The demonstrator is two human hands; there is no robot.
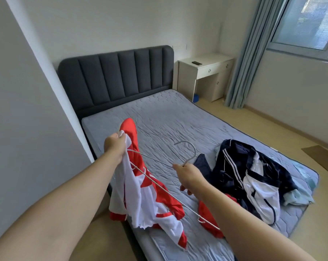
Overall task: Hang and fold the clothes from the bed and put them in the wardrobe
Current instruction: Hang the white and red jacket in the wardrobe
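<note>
Item 1. Left hand (115, 147): raised over the near left part of the bed (168, 119), fingers curled round a bunched fold of the red-and-white garment (140, 196). One end of the hanger (194, 151) meets this hand; we cannot tell whether the fingers grip it too.

Item 2. Right hand (187, 175): held apart from the left and pinching the hanger's neck just below the hook. The hook points away from us, and the long bar slants down towards the near edge of the bed.

Item 3. Red-and-white garment: hangs from the left hand, draped across the hanger's bar, with its lower folds lying on the mattress near the bed's left edge. A red piece of cloth (208, 222) shows under the right forearm; we cannot tell whether it belongs to the same garment.

Item 4. Navy clothes with white stripes (244, 166): heaped on the right side of the bed, beside a pale blue cloth (298, 196) at the mattress edge.

Item 5. Surroundings: dark padded headboard (118, 76); a white counter (206, 67) beside it, carrying a small dark object (196, 63); a blue-grey curtain (253, 53) next to the window (310, 21); a brown mat (321, 155) on the floor to the right.
</note>
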